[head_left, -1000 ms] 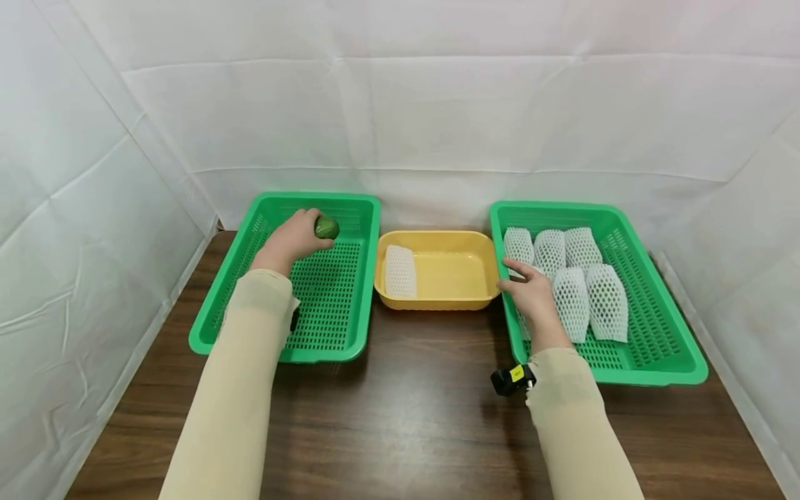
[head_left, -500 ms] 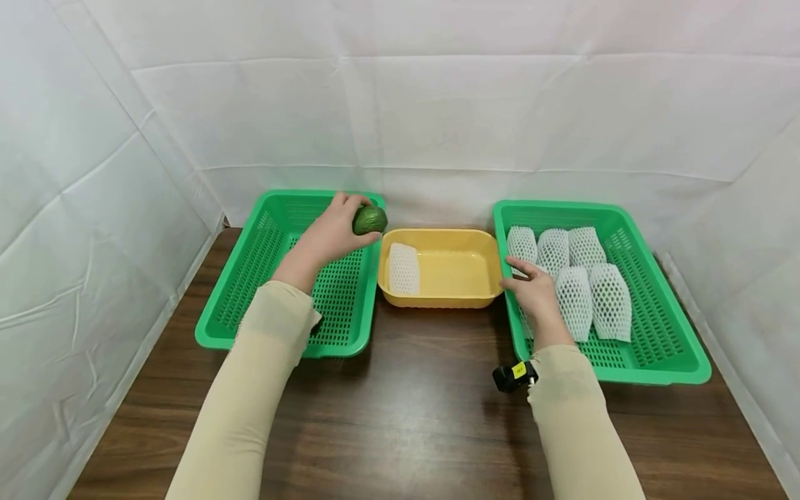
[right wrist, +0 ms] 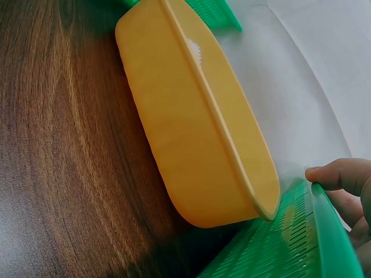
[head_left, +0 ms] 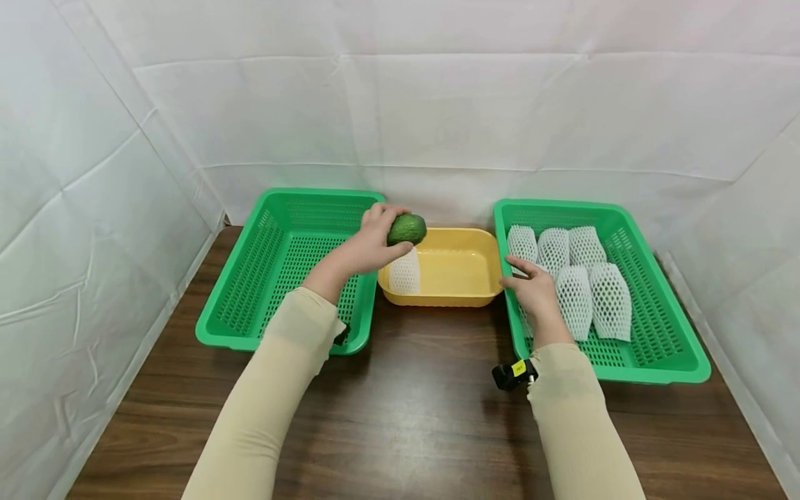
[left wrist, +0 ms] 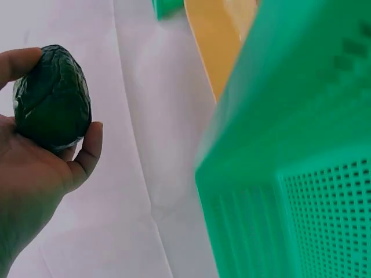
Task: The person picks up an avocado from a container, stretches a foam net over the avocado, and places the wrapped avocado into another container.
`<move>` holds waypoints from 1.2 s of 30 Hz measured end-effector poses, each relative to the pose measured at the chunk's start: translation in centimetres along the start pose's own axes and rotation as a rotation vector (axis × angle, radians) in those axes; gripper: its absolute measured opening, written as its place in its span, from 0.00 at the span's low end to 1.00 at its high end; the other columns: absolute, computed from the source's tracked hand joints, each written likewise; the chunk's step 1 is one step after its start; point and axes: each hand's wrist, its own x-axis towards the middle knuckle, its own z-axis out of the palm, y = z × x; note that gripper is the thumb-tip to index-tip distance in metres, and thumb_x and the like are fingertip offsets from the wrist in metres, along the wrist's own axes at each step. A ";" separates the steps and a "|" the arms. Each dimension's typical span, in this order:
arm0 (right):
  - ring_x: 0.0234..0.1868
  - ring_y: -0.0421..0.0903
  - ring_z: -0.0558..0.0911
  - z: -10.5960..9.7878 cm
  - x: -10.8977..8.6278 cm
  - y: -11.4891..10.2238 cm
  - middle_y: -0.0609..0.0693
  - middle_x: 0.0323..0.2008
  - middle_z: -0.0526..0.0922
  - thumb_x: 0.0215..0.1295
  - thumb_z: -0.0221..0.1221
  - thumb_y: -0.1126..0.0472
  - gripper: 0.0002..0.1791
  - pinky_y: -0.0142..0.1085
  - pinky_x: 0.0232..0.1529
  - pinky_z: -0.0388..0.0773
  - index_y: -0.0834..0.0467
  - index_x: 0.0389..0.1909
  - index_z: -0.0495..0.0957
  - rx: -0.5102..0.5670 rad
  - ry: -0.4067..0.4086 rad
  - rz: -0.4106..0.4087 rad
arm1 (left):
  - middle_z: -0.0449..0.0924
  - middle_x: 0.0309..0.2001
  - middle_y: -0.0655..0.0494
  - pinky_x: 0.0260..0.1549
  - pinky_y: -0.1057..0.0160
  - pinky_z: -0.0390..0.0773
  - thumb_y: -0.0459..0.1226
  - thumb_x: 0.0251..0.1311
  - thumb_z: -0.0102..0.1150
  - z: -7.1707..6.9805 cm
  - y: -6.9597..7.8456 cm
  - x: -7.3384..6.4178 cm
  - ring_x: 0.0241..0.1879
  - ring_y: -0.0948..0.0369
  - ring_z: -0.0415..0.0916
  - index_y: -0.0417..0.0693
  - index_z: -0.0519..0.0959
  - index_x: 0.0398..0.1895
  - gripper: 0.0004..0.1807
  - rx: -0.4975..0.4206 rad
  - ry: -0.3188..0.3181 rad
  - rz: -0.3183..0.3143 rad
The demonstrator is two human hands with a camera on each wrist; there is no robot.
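A dark green avocado (head_left: 407,229) is held by my left hand (head_left: 370,243) between thumb and fingers, above the left end of a yellow tub (head_left: 459,301). In the left wrist view, the wrinkled, shiny avocado (left wrist: 53,98) shows clearly, gripped from its sides. A white foam net sleeve (head_left: 405,274) lies in that tub, partly below my left hand. My right hand (head_left: 536,297) rests at the near left rim of the right green basket (head_left: 662,375); its fingertips touch the rim, seen also in the right wrist view with the hand (right wrist: 348,185).
Several white foam net sleeves (head_left: 571,298) lie in the right basket; whether they hold anything is unclear. Another green basket (head_left: 212,337) stands left of the tub. All three stand on a dark wooden table (head_left: 400,417), with white sheeting (head_left: 437,118) behind.
My left hand has carried the avocado rightward, out from over the left basket to above the yellow tub. The right hand has stayed at the right basket's rim.
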 end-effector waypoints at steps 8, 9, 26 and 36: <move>0.64 0.53 0.63 -0.3 0.2 0.1 0.51 0.68 0.57 0.64 0.54 0.67 0.29 0.46 0.60 0.62 0.51 0.66 0.64 0.016 0.000 0.024 | 0.58 0.59 0.48 0.44 0.56 0.68 0.42 0.59 0.57 2.1 1.8 0.6 0.53 0.54 0.56 0.50 0.63 0.64 0.30 0.018 -0.028 0.061; 0.63 0.53 0.64 -0.3 0.2 0.1 0.51 0.68 0.57 0.64 0.54 0.67 0.29 0.46 0.60 0.62 0.51 0.66 0.64 0.020 0.001 0.026 | 0.59 0.58 0.49 0.44 0.56 0.68 0.41 0.58 0.58 2.3 2.0 0.7 0.52 0.55 0.58 0.51 0.63 0.64 0.29 0.014 -0.028 0.066; 0.64 0.52 0.63 -0.1 0.2 0.3 0.51 0.68 0.58 0.63 0.55 0.67 0.30 0.45 0.61 0.61 0.52 0.66 0.65 0.016 0.015 0.019 | 0.64 0.56 0.50 0.42 0.62 0.70 0.40 0.52 0.65 6.5 3.3 1.3 0.50 0.56 0.63 0.50 0.68 0.62 0.31 0.028 -0.060 0.059; 0.64 0.52 0.63 -0.1 0.2 0.1 0.51 0.68 0.57 0.63 0.55 0.67 0.30 0.44 0.61 0.61 0.51 0.66 0.64 0.010 -0.006 0.016 | 0.70 0.56 0.54 0.46 0.64 0.70 0.40 0.51 0.66 9.7 2.2 0.0 0.52 0.58 0.65 0.48 0.70 0.60 0.31 0.018 -0.043 0.014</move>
